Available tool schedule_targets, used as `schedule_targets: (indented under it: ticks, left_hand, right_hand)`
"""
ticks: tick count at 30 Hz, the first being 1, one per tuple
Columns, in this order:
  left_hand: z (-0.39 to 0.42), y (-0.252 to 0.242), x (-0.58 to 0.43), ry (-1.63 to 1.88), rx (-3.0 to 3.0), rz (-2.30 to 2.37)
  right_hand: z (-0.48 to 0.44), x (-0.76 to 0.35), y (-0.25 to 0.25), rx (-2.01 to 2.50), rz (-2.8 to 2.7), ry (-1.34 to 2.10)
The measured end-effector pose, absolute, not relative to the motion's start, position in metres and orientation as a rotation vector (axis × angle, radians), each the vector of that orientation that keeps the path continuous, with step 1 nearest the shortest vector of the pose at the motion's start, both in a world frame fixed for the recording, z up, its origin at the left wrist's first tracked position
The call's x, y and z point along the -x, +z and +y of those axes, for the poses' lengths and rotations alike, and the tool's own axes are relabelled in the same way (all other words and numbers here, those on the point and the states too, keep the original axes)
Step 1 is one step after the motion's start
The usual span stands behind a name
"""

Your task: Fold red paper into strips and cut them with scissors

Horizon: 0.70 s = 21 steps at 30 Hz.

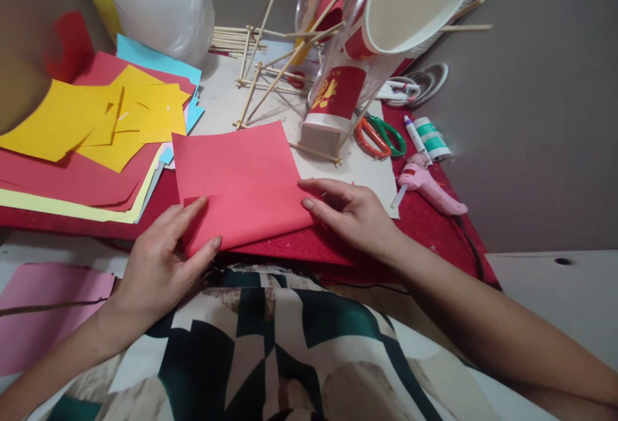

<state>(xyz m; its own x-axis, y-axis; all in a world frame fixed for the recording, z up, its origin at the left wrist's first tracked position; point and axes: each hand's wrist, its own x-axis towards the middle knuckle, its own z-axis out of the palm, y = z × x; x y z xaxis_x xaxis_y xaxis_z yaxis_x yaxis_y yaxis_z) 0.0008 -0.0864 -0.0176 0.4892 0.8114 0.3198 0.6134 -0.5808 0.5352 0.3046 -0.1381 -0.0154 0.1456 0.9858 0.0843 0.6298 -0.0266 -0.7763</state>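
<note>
A red sheet of paper point(236, 170) lies on the low red table point(434, 215), with its near edge folded up over itself. My left hand point(164, 260) pinches the folded near-left corner between thumb and fingers. My right hand point(347, 212) rests at the sheet's right edge, its fingers stretched flat and pressing the fold.
A stack of yellow, red and blue paper point(96, 131) lies at left. Behind are a stick frame point(270, 67), a red-and-white cup point(338, 99), orange and green scissors point(381, 138), a glue stick point(432, 138), a pink glue gun point(429, 186) and a white plastic bag point(159, 2). Pink paper point(43, 305) lies on the floor.
</note>
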Motion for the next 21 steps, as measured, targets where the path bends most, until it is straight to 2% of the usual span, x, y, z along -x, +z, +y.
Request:
schedule_targets:
  ticks: [21]
  left_hand:
    - [-0.087,-0.016,-0.003,0.763,-2.707,1.175]
  right_hand:
    - [-0.138,-0.308,-0.026,1.638,-1.934,0.212]
